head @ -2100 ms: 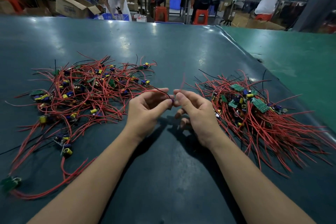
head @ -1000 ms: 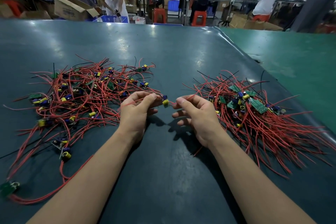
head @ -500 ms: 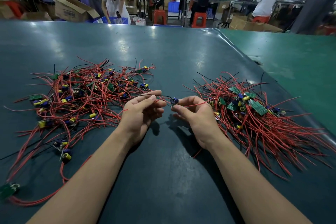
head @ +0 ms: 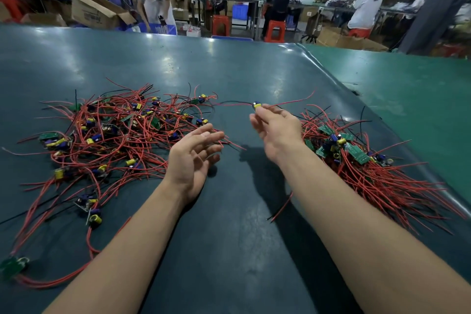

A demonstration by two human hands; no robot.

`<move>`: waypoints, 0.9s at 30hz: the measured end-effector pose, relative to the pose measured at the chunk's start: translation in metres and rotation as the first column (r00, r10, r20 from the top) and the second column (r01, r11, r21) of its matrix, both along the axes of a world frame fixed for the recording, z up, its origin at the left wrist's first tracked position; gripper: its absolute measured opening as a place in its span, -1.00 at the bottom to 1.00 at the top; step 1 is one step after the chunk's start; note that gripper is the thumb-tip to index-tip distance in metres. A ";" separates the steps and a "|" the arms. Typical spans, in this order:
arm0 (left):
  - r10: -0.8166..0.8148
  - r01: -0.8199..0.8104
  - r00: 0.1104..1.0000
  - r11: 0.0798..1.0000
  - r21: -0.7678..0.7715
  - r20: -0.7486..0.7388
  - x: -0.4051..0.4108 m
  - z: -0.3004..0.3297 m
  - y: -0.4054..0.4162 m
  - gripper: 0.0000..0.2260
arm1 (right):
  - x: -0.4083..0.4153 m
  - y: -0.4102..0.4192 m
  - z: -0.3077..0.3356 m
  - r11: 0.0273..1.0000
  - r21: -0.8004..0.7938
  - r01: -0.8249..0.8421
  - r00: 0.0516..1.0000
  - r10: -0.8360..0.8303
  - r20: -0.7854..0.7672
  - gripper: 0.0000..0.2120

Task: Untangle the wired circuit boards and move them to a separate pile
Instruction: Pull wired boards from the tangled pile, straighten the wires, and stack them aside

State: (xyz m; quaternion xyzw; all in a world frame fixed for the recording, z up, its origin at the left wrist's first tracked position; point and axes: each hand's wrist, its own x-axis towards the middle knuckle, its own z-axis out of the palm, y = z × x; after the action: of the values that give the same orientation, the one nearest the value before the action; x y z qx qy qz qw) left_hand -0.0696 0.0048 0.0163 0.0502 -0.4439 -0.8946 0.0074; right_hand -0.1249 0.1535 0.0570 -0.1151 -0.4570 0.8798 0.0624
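With my right hand (head: 276, 132) pinching one small board (head: 256, 105) above the table's (head: 229, 237) middle and my left hand (head: 191, 158) open and empty beside the tangled heap (head: 114, 140), I should lift slowly so its trailing wires slip free before laying it on the right-side pile (head: 369, 168).

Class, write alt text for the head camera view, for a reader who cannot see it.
A person's right hand pinches one small wired circuit board above a dark green table, red wires trailing from it, while the left hand hovers open. A tangled pile lies to the left, and a tidier sorted pile to the right.
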 end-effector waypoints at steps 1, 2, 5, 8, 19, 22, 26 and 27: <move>0.001 -0.001 1.000 1.000 0.006 0.003 0.000 0.000 0.000 -0.74 | -0.014 -0.004 0.002 1.000 -0.008 0.026 0.999 -0.026 0.043 -0.78; 0.001 -0.001 1.000 1.000 0.009 0.006 0.000 0.000 0.000 -0.73 | -0.026 -0.007 0.001 0.999 -0.008 0.043 0.996 -0.043 0.084 -0.78; 0.004 -0.004 1.000 1.000 0.008 0.009 0.000 0.000 0.000 -0.74 | -0.048 -0.010 -0.011 0.999 0.042 -0.017 0.977 0.008 0.215 -0.78; -0.007 0.007 1.000 1.000 -0.016 0.002 0.001 0.001 0.001 -0.76 | -0.049 -0.015 -0.023 0.957 0.257 -0.131 0.956 0.054 0.287 -0.78; 0.048 -0.081 0.993 0.946 -0.313 -0.112 0.004 -0.003 0.016 -0.71 | -0.016 -0.108 0.029 0.063 0.995 -0.075 0.802 0.597 0.023 -0.82; 0.045 -0.058 0.997 0.974 -0.218 -0.061 0.005 -0.007 0.012 -0.81 | -0.007 -0.134 0.022 -0.212 0.977 0.038 0.735 0.668 0.117 -0.71; -0.179 0.176 0.984 0.972 -0.153 -0.003 0.003 -0.009 0.000 -0.72 | -0.011 -0.148 0.004 -0.346 0.936 0.069 0.756 0.630 0.176 -0.72; -0.174 0.173 0.985 0.977 -0.129 0.003 0.002 -0.009 0.000 -0.69 | -0.012 -0.148 0.002 -0.319 0.944 0.078 0.769 0.622 0.147 -0.80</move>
State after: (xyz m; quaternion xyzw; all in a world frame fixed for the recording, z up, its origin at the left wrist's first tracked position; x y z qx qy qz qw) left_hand -0.0673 0.0044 0.0073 0.0072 -0.5033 -0.8616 -0.0656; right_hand -0.1372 0.0056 0.0592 0.3016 -0.9396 0.1621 0.0031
